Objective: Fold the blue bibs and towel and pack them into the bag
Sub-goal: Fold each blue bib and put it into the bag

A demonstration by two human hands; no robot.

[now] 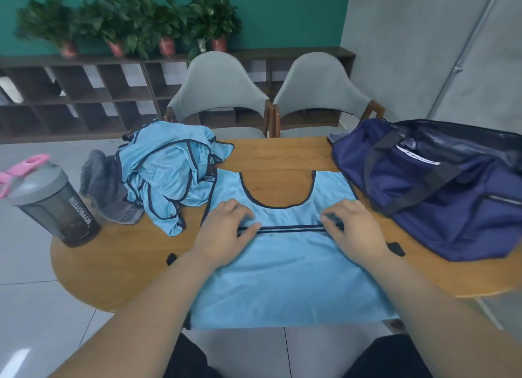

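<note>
A light blue bib with dark trim lies flat on the wooden table in front of me, its lower part doubled up so the dark hem runs across the chest. My left hand pinches the hem at its left end. My right hand pinches it at the right end. Behind and to the left, a crumpled pile of blue bibs rests partly on a grey towel. The navy duffel bag sits at the right of the table with its top open.
A grey shaker bottle with a pink lid stands at the table's left edge. Two grey chairs face the far side. The bib's near edge hangs over the table's front edge above my lap.
</note>
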